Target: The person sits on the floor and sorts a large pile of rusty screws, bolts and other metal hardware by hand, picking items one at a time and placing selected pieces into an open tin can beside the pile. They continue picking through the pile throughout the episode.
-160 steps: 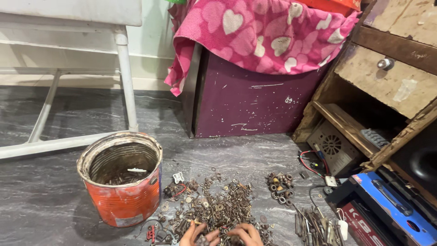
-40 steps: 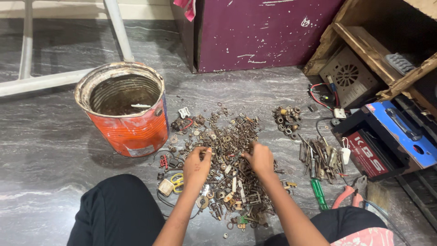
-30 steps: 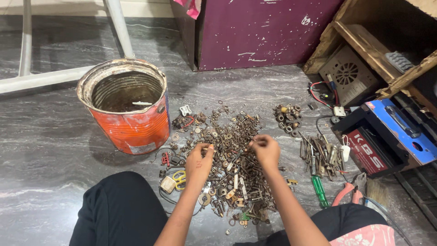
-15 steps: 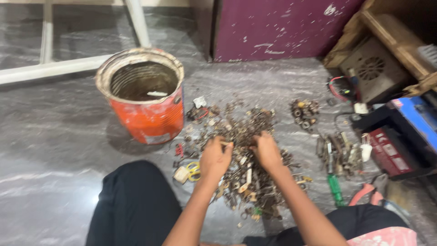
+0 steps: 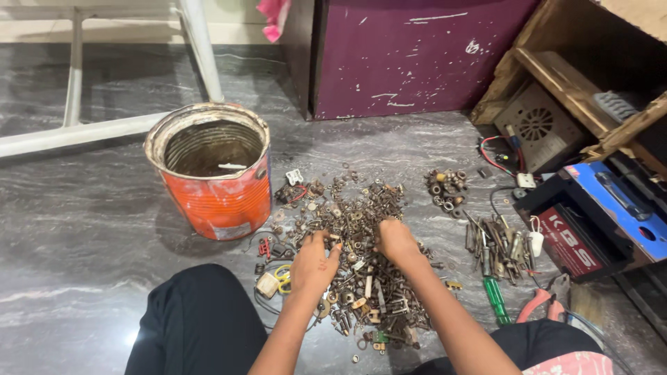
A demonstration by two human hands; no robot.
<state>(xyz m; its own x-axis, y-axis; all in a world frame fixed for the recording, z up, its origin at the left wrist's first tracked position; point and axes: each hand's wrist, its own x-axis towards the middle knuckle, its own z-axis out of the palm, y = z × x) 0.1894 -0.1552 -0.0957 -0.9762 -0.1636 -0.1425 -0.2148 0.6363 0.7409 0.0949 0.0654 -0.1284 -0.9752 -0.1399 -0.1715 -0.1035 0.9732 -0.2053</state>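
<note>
While both hands, left hand [image 5: 313, 260], right hand [image 5: 396, 242], grip unclear, dig in the hardware pile [image 5: 361, 264], orange can [image 5: 215, 173] holding scraps.

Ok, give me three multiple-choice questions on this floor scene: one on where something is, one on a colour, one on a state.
1. Where does the tin bucket stand relative to the pile of nuts and bolts?
A. to its left
B. to its right
C. on top of it

2. What colour is the handle of the screwdriver?
A. yellow
B. green
C. black

3. What state is the tin bucket in?
A. tipped on its side
B. lidded
C. upright and open

Answers: 1 A, the bucket sits left of the pile, where the left hand and right hand rest. 2 B, the handle near the pliers is green. 3 C, its rim faces up and the inside shows.
</note>
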